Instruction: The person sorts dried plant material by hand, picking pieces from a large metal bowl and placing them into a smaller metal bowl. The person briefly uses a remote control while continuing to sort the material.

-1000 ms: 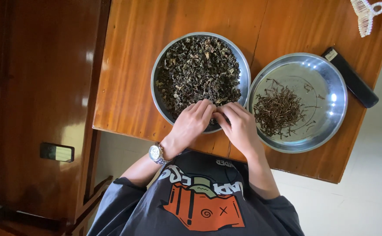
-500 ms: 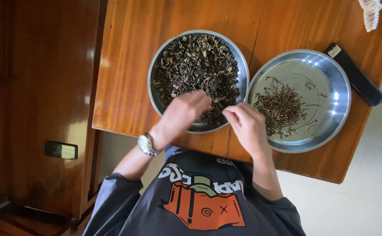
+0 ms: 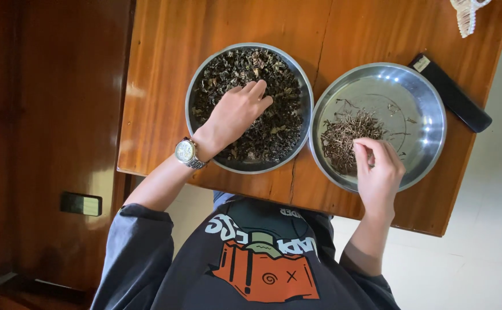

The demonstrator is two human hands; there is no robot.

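Sorting step, I judge — the left hand (image 3: 236, 115) rests spread open on the dried leaves (image 3: 274, 92), the right hand (image 3: 377, 169) fingers pinched over the stems (image 3: 345, 135) near the bench's front edge — release comes next.

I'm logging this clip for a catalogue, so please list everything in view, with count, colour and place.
Wooden table: one, reddish brown, centre.
Left pan: one, silver, round, filled with dark dried leaves.
Right pan: one, silver, round, holding a small pile of brown stems.
Black flat case: one, table's right edge.
White brush-like thing: one, top right, partly cut off.
Wristwatch: one, silver, on left wrist.
Left hand: resting on the leaves.
Right hand: fingers pinched over the stems; whether they hold anything is unclear.
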